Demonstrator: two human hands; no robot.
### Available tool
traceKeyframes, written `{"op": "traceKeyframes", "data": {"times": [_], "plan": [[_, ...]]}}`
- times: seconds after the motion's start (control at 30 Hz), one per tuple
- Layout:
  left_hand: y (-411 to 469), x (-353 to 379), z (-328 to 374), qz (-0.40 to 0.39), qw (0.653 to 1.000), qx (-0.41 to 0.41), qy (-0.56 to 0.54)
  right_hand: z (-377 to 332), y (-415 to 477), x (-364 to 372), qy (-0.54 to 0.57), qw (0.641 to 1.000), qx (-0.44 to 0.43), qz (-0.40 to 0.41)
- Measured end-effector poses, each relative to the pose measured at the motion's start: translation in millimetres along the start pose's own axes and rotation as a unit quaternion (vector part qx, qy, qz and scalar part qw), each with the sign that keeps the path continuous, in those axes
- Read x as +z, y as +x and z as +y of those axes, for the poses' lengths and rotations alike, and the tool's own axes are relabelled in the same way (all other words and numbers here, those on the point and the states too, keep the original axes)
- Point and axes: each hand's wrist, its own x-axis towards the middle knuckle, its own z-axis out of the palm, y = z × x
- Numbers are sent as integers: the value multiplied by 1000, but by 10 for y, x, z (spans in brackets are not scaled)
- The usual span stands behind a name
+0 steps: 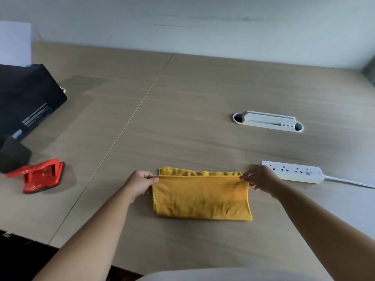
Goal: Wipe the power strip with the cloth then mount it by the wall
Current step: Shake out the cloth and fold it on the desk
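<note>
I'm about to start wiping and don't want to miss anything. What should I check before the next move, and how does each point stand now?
1. Cloth folded flat on the table: ok.
2. Left hand and right hand pinch the cloth's far corners: ok.
3. Power strip in view, beside the right hand: ok.
4. Strip's sockets free of plugs: ok.
5. Cable unplugged at its far end: cannot tell.
6. Wall mount spot ready: cannot tell.

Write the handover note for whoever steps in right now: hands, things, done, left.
Left hand: pinching the yellow cloth at its far left corner.
Right hand: pinching the far right corner.
Cloth lies folded flat on the table.
Power strip lies just right of the cloth, untouched, cord trailing right.
Done: nothing wiped that shows.
Left: wipe strip, mount it by the wall.
</note>
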Motion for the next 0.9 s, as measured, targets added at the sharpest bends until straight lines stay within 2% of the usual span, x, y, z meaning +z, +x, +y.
{"op": "traceKeyframes", "data": {"times": [0.13,0.23,0.3,0.37,0.43,0.53,0.67,0.77,0.83,0.9], "plan": [[125,155,81,119,991,60,-16,-30,112,73,-17,998,-11,66],[141,261,92,158,980,72,98,49,29,143,-49,996,-12,74],[96,364,108,184,961,98,183,128,-111,204,-59,995,-4,85],[10,559,201,210,943,142,214,210,-280,283,-70,993,18,93],[-87,861,355,178,939,187,226,276,-450,381,-83,992,48,83],[-198,1431,648,50,933,226,276,355,-651,506,-104,991,60,61],[-202,2077,946,-56,916,216,333,462,-762,564,-88,993,46,63],[-141,2365,1032,-47,898,176,402,524,-780,589,-96,993,37,66],[-121,2482,1045,-21,871,182,456,558,-778,605,-112,991,27,65],[-123,2547,1060,-15,860,186,475,561,-773,589,-111,992,21,57]]}}
